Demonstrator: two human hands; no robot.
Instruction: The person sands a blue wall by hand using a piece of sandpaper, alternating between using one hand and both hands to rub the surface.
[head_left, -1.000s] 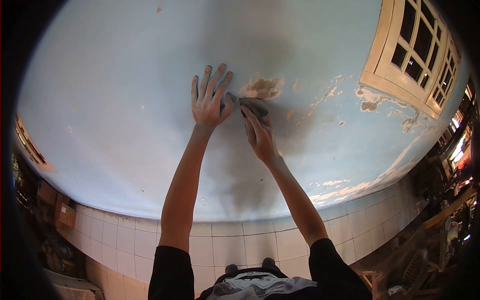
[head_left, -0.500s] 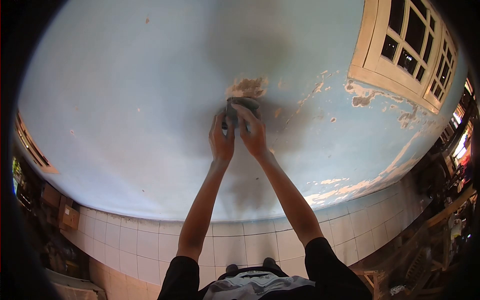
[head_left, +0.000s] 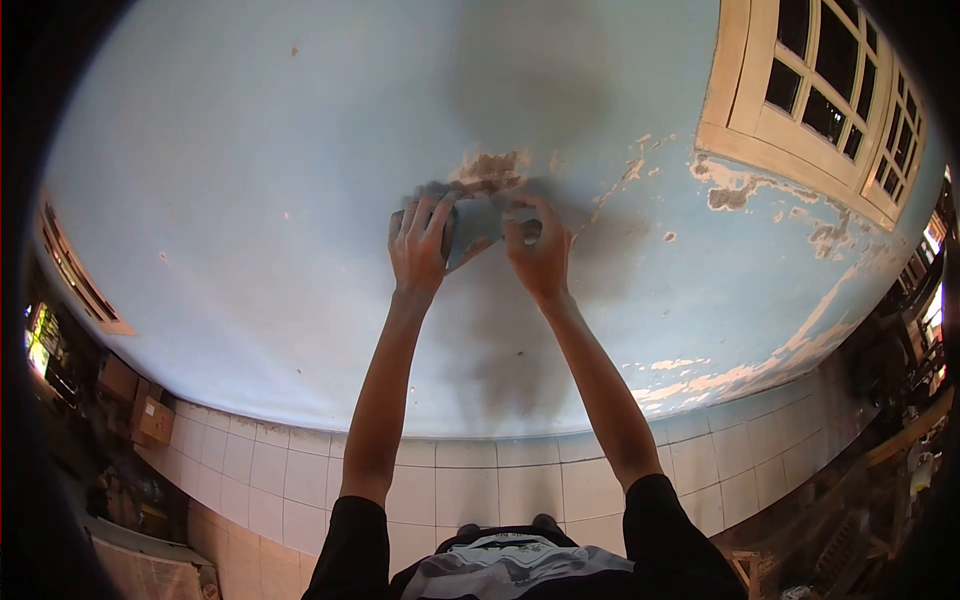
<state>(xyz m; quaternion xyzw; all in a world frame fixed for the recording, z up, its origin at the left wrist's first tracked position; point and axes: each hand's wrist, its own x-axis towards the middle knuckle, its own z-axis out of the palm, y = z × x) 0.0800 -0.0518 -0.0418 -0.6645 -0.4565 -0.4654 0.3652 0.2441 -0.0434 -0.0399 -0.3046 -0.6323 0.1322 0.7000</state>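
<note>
A dark grey sheet with a brownish lower edge, which looks like sandpaper (head_left: 474, 226), spans the gap between my hands close to the blue wall (head_left: 250, 200). My left hand (head_left: 420, 242) is closed on its left side, fingers bent over a dark folded part. On the other side my right hand (head_left: 540, 248) curls thumb and fingers into a ring, pinching the sheet's right end; the fingertips are partly blurred. Just above both hands is a bare brown patch (head_left: 490, 168) where paint has come off.
A cream window frame (head_left: 745, 120) sits at the upper right, with peeled paint (head_left: 735, 190) below it. White tiles (head_left: 470, 485) line the wall's foot. Cardboard boxes (head_left: 150, 420) stand at the left, and wooden pieces (head_left: 905, 430) clutter the right.
My hands have moved apart, the left to the left and the right to the right. The dark thing that was bunched between them now shows as a spread sheet.
</note>
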